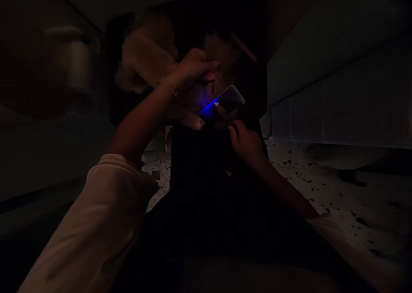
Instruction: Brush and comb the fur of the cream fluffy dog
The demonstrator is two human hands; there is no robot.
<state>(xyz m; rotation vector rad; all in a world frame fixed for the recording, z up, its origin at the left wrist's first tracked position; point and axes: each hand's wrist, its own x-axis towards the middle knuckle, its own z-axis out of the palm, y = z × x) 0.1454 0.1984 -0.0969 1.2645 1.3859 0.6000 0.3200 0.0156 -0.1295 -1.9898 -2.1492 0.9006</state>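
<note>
Head view, very dim: a person's left hand [193, 69] reaches up to the middle of the frame from a pale sleeve [93, 215] at lower left, with a thin bracelet [168, 86] on the wrist. Its fingers [206, 64] are curled and lie against a tan fluffy mass [144, 54], though in this light I cannot tell whether they clench it or only rest on it.

The mass fills much of a dark, round-cornered tray-like container [111, 91] at upper centre. A second, browner patch of the same fluff [219, 56] lies to the right, with a thin reddish-brown stick [243, 47] beside it. Whether the container has walls or depth is hidden by the dark.

Just below the left hand, a flat metallic device [230, 99] casts a blue glow along its lower edge. The right hand [246, 143] comes in from lower right, its fingers [233, 132] closed around a slim dark handle [223, 114] that runs up to the device.

A blurred pale cylindrical canister [77, 63] stands at upper left. Speckled terrazzo floor [337, 190] shows at lower right, below a tiled wall [334, 78].
</note>
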